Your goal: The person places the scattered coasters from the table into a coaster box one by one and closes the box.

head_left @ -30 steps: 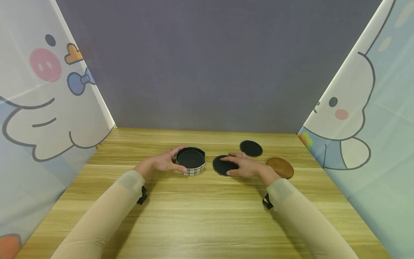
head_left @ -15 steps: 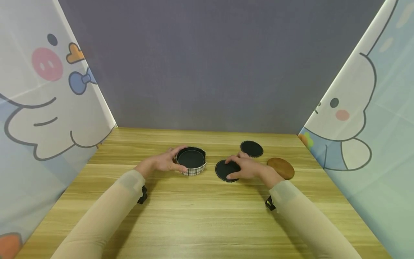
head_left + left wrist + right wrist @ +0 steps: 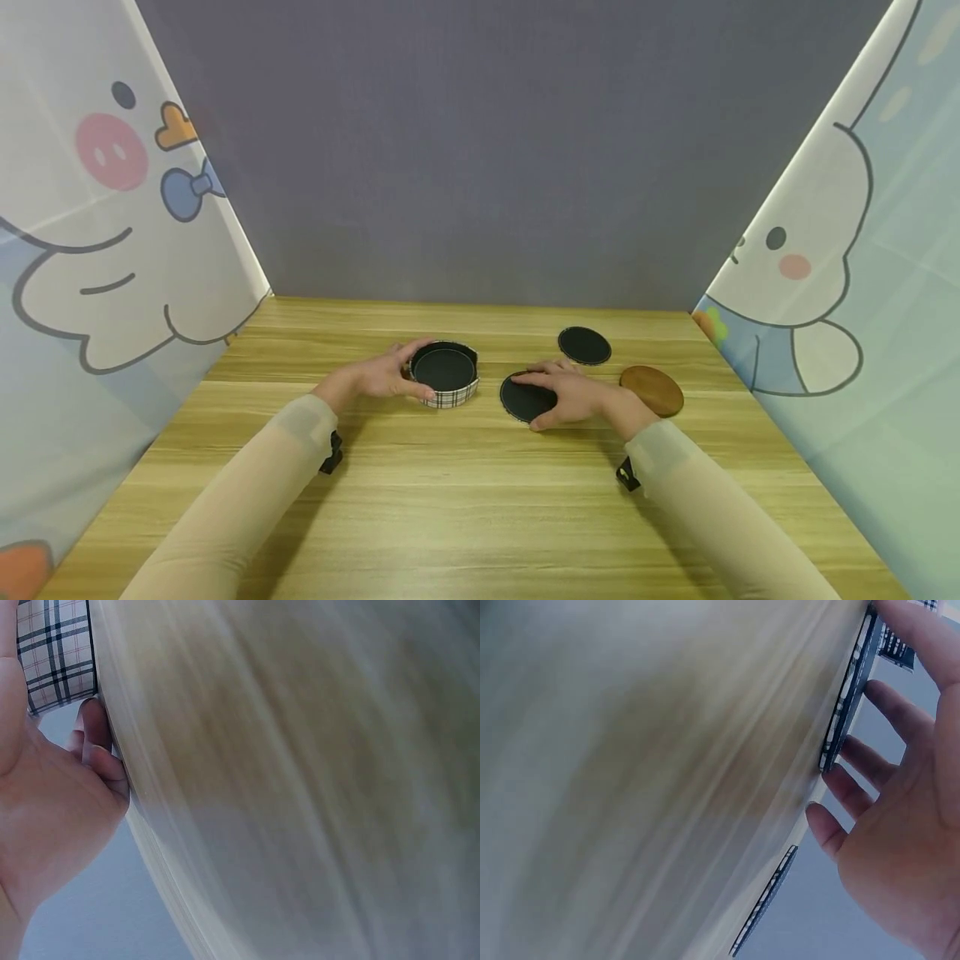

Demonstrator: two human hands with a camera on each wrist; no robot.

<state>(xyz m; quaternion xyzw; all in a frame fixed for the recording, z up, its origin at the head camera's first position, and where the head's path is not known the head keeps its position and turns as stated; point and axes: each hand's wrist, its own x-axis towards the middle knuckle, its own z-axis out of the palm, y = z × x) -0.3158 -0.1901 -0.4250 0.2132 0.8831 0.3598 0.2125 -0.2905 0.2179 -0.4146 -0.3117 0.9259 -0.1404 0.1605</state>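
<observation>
A round holder [image 3: 444, 369], black inside with a white plaid outer wall, stands mid-table. My left hand [image 3: 382, 375] grips its left side, thumb in front and fingers behind; the left wrist view shows the plaid wall [image 3: 56, 656] above the palm [image 3: 52, 810]. Right of the holder, a black round coaster [image 3: 525, 398] lies flat under the spread fingers of my right hand [image 3: 573, 397], whose thumb is at its near edge. In the right wrist view, several fingertips of that hand [image 3: 900, 780] touch or nearly touch the coaster [image 3: 850, 690].
A second black coaster [image 3: 584, 345] lies behind my right hand, and a brown oval disc [image 3: 651, 390] lies to its right. Behind the wooden table [image 3: 450, 492] stands a grey panel [image 3: 480, 150], with cartoon-printed cloths [image 3: 67, 275] at both sides.
The coaster under my right hand has shifted slightly right and towards me. The right thumb has moved from the coaster's top to its near edge, and the fingers have spread. My left hand has stayed put.
</observation>
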